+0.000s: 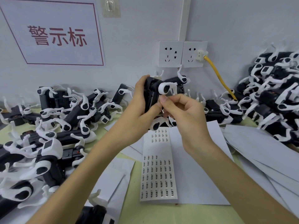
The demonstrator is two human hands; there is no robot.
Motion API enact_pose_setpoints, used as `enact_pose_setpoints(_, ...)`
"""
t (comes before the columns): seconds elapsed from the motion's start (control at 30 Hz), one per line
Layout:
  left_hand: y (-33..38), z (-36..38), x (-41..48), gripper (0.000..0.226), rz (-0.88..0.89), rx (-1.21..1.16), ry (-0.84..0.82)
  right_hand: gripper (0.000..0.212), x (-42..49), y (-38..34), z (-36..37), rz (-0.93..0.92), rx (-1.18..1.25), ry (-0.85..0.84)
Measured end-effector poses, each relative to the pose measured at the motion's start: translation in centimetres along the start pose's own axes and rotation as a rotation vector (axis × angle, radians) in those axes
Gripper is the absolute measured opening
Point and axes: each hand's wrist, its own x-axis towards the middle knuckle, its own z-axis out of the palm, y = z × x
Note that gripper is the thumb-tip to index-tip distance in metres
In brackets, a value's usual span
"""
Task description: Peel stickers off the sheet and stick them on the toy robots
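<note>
My left hand [142, 101] grips a black toy robot [163, 89] with white legs, held up above the table in the middle of the view. My right hand [182, 112] has thumb and forefinger pinched together against the robot's near side, just under a white leg joint; whether a sticker sits between the fingertips is too small to tell. A white sticker sheet [159, 172] lies flat below my hands, with rows of small printed stickers and a bare band across its upper part.
Heaps of black-and-white toy robots fill the left side [48, 126] and the right side [275, 97]. Loose white sheets [258, 151] overlap on the green table. Two wall sockets [182, 54] and a yellow cable [218, 76] stand behind.
</note>
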Motion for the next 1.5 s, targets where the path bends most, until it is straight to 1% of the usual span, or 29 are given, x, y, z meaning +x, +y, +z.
enact_pose_setpoints(0.13,-0.1,-0.2,0.0,0.053,-0.020,-0.099,-0.034,0.009,-0.1,-0.2,0.0,-0.089,-0.057,0.002)
enact_pose_setpoints(0.27,-0.2,0.0,0.1,0.042,-0.120,-0.204,0.028,0.014,-0.2,-0.4,0.1,-0.158,-0.073,-0.006)
enact_pose_setpoints(0.4,-0.5,0.0,0.4,0.032,-0.180,-0.221,0.134,0.012,-0.5,-0.4,0.4,-0.215,-0.048,-0.024)
enact_pose_setpoints(0.63,-0.5,-0.2,0.6,0.027,-0.272,-0.285,0.161,0.015,-0.1,-0.8,0.0,-0.245,0.005,0.050)
enact_pose_setpoints(0.77,-0.7,-0.4,0.6,0.025,-0.277,-0.291,0.145,0.010,0.0,-1.1,-0.1,-0.271,0.026,0.042)
enact_pose_setpoints(0.93,-1.2,-0.3,0.6,0.031,-0.263,-0.249,0.086,0.013,0.1,-1.1,-0.3,-0.266,0.032,0.025)
enact_pose_setpoints(1.1,-1.3,0.3,0.5,0.051,-0.298,-0.220,-0.008,0.009,0.3,-1.7,-0.7,-0.276,0.069,0.023)
enact_pose_setpoints(1.13,-1.3,0.3,0.5,0.049,-0.312,-0.223,-0.010,0.009,0.4,-1.7,-0.8,-0.276,0.069,0.025)
enact_pose_setpoints(1.23,-1.2,0.4,0.4,0.029,-0.318,-0.248,0.018,0.011,0.7,-1.9,-1.2,-0.285,0.057,0.023)
enact_pose_setpoints(1.33,-1.1,0.3,0.4,0.020,-0.323,-0.226,0.039,0.013,1.3,-2.0,-1.8,-0.327,-0.011,0.012)
enact_pose_setpoints(1.4,-1.0,0.2,0.4,0.018,-0.332,-0.229,0.018,0.008,1.9,-2.1,-2.4,-0.348,-0.162,-0.052)
enact_pose_setpoints(1.43,-1.0,0.2,0.3,0.018,-0.329,-0.223,-0.015,0.008,2.2,-2.2,-2.7,-0.330,-0.273,-0.136)
enact_pose_setpoints(1.5,-0.8,0.1,0.1,0.023,-0.289,-0.183,-0.129,0.026,2.8,-2.2,-3.6,-0.245,-0.483,-0.382)
